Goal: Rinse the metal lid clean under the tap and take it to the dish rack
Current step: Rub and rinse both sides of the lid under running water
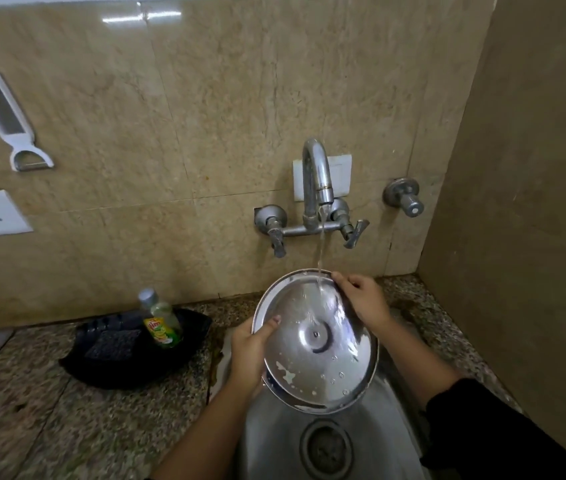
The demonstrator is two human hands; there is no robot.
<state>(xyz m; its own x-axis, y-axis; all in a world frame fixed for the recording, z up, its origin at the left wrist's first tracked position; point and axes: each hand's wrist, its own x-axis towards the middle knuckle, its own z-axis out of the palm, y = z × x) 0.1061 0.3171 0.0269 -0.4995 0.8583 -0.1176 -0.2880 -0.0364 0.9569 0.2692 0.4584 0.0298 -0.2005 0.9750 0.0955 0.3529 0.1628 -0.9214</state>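
A round metal lid (312,344) is held tilted over the steel sink (274,441), its inner side facing me, with soap foam and droplets near its lower edge. Water runs from the wall tap (317,174) onto the lid's upper part. My left hand (252,351) grips the lid's left rim, thumb on the inner face. My right hand (361,296) holds the upper right rim, fingers over the edge. No dish rack is in view.
A black tray (108,362) on the granite counter at the left holds a scrub pad (113,342) and a dish soap bottle (162,320). The sink drain (324,448) lies below the lid. A peeler (4,112) hangs on the wall; a side wall stands at the right.
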